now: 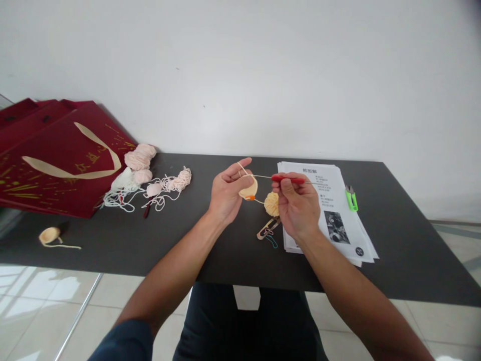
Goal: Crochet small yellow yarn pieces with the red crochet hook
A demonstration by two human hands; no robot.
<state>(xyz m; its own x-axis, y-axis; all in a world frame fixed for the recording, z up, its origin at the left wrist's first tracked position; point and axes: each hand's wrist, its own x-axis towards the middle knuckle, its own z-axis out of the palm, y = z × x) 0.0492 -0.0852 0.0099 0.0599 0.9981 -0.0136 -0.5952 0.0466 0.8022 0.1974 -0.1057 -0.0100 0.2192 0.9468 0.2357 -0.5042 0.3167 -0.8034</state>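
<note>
My left hand [227, 193] pinches a small cream crochet piece [248, 188] with an orange spot at its lower edge. A strand of yarn runs over the raised index finger of that hand. In my right hand [298, 205] is a crochet hook [287, 178] with a red handle, its thin metal shaft pointing left to the crochet piece. Partly hidden behind my right hand sits a yellow yarn ball [271, 204], and a strand leads from it to the piece. Below the ball lie a tan-handled tool [266, 229] and a small teal stitch marker [272, 241].
Printed sheets [330, 200] lie at the right, with green thread snips [351, 198] on their edge. Dark red gift bags [63, 155] stand at the left beside pink and white yarn [139, 165]. A cream crocheted cup shape [50, 235] rests near the table's front left edge.
</note>
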